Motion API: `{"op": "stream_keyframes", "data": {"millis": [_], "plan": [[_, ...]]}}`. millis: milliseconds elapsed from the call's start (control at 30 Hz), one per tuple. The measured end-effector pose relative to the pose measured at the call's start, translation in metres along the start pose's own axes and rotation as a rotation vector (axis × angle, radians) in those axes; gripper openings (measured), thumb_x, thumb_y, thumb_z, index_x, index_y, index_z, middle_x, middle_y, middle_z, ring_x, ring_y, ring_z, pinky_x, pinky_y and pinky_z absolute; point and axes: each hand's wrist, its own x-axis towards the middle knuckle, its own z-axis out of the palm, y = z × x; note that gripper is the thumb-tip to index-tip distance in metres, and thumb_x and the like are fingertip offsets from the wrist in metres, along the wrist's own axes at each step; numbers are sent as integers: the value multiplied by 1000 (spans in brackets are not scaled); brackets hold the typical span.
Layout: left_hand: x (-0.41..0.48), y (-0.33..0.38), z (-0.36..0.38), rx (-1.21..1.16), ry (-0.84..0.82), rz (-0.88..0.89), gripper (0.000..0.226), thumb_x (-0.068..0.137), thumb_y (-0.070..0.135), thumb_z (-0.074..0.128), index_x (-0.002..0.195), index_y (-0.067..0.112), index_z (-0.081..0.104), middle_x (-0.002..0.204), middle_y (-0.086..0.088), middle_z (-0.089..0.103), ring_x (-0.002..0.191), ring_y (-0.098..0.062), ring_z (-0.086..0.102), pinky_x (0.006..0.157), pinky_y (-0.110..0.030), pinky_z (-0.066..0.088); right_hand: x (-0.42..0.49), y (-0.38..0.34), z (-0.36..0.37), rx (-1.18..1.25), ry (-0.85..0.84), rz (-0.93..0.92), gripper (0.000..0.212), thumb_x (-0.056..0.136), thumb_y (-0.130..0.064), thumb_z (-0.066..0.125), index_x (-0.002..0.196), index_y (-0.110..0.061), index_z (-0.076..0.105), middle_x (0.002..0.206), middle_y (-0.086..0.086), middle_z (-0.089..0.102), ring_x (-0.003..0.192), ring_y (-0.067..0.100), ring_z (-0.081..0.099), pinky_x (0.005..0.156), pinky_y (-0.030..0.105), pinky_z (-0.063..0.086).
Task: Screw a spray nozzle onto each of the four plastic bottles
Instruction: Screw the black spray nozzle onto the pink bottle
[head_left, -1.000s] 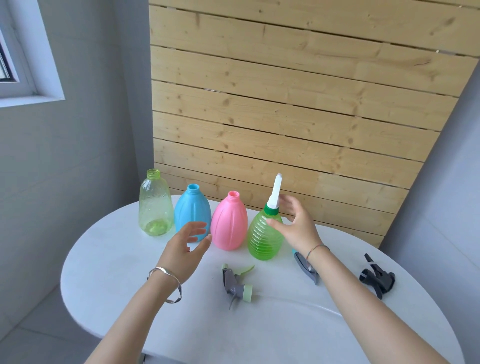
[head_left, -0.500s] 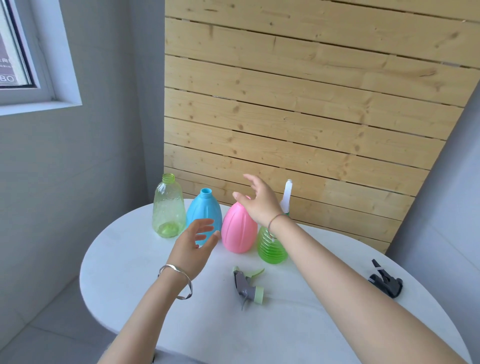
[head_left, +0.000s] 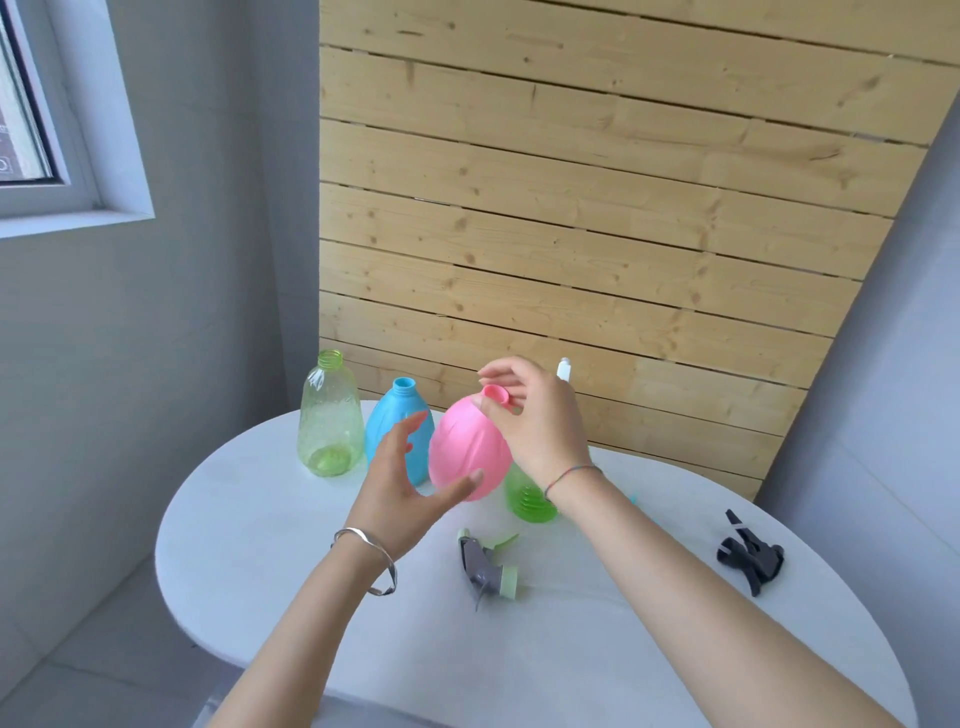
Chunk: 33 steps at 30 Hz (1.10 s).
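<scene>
My right hand grips the pink bottle by its neck and holds it tilted, lifted off the white table. My left hand is open just beside the pink bottle's lower left side, its thumb touching the base. A clear green bottle and a blue bottle stand uncapped at the back left. The ribbed green bottle, with a white nozzle tip on top, stands mostly hidden behind my right wrist. A grey and green spray nozzle lies on the table in front.
A black spray nozzle lies at the right of the table. A wooden slat wall rises right behind the bottles. Grey walls stand on both sides, with a window at the upper left.
My right hand left the ribbed green bottle, moved left, took the pink bottle by its neck and lifted it tilted. My left hand rose toward the pink bottle's base.
</scene>
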Motion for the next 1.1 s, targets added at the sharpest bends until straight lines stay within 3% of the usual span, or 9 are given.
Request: {"op": "stream_keyframes", "data": {"millis": [133,333,433,567,633,700,767,867,1100], "plan": [[-10,17,16,28,-108,112,104,51,58,81,137,34,29,131,15,43,117,-6,45,99,-26,39,-30,-9,-37,185,-10,10,21,75,-7,75,88,-21,65,91,-1,73,87,14,70,81,23,55],[-31,28,55,18,-274,169,69,47,65,77,106,59,42,104,27,61,95,9,57,78,-18,49,-63,17,-77,280,-33,87,20,76,-10,75,93,-17,67,95,-1,73,87,7,69,78,15,53],[-37,32,70,-46,-252,168,72,45,70,76,108,57,44,102,28,62,94,7,60,74,-15,50,-72,52,-105,313,90,158,12,81,-25,70,92,-22,69,95,-12,73,91,-2,67,79,9,49],[-40,33,82,-103,-245,146,79,44,74,74,114,49,47,104,23,63,94,5,60,72,-14,49,-84,123,-147,90,299,421,24,84,-32,67,104,-21,65,112,-9,64,114,8,55,94,24,44],[-42,31,86,-87,-253,134,78,43,73,74,113,52,46,104,25,63,93,5,60,74,-18,52,-93,155,-162,3,291,567,39,80,-40,69,114,-23,60,121,-8,54,114,10,49,84,23,41],[-45,31,92,-67,-262,131,75,43,74,74,110,57,45,104,26,62,94,5,60,76,-22,53,-99,179,-172,-30,245,638,45,78,-41,71,116,-21,60,126,-4,54,112,17,56,81,28,47],[-46,30,96,-52,-270,134,72,44,74,73,108,61,44,103,27,62,93,7,59,74,-21,53,-103,195,-175,-106,201,646,45,77,-38,73,114,-15,63,127,3,58,112,25,60,93,41,50],[-47,31,100,-34,-282,134,70,43,75,72,105,65,41,102,28,61,94,12,57,70,-17,52,-106,204,-174,-353,148,571,44,75,-33,76,112,-10,66,123,8,62,118,25,54,101,42,43],[-49,31,104,-2,-293,137,68,45,73,72,104,65,40,102,28,60,93,17,54,62,-7,48,-111,206,-176,-484,124,545,43,75,-23,74,111,-13,54,120,6,62,107,29,58,93,39,43]]}}
